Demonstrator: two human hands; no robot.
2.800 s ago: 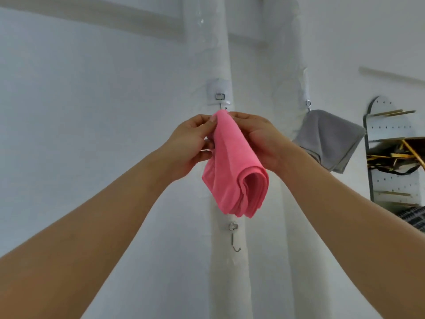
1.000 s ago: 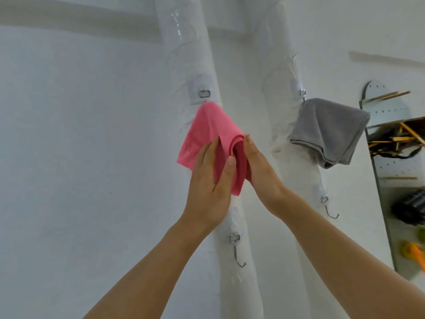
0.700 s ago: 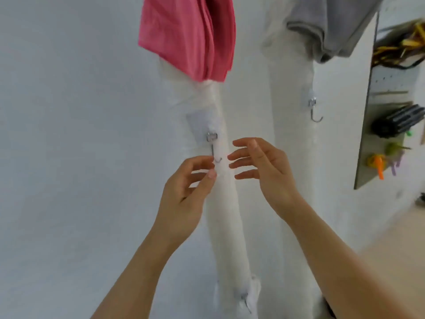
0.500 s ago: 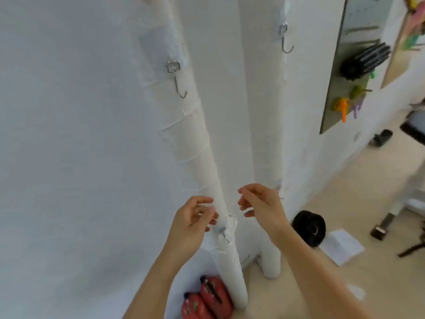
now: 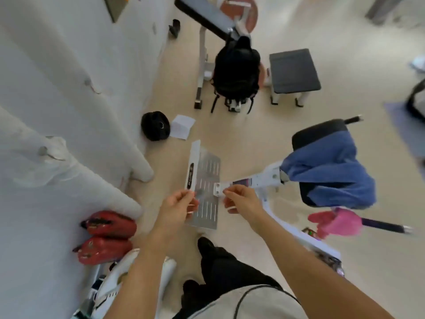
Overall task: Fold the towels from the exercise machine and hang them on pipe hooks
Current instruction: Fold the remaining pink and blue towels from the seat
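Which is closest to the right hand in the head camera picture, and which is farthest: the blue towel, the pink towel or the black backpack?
From the right hand:
1. Blue towel, draped over the machine seat to its right, nearest.
2. Pink towel, on the handle bar farther right and lower.
3. Black backpack, up across the floor by the bench, farthest.

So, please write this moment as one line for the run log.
left hand: empty | right hand: empty | blue towel: draped on machine seat | pink towel: on machine handle | next: probably take a towel
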